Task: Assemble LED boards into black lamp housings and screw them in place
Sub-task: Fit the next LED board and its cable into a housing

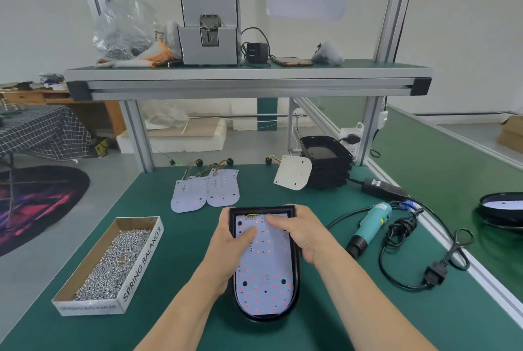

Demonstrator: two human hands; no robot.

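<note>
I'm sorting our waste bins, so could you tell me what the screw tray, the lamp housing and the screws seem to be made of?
Screw tray: cardboard, judging by its brown inside and printed white outside.
Lamp housing: probably moulded plastic, black with a slight sheen; painted metal is possible.
Screws: metal, bright silvery glints.
</note>
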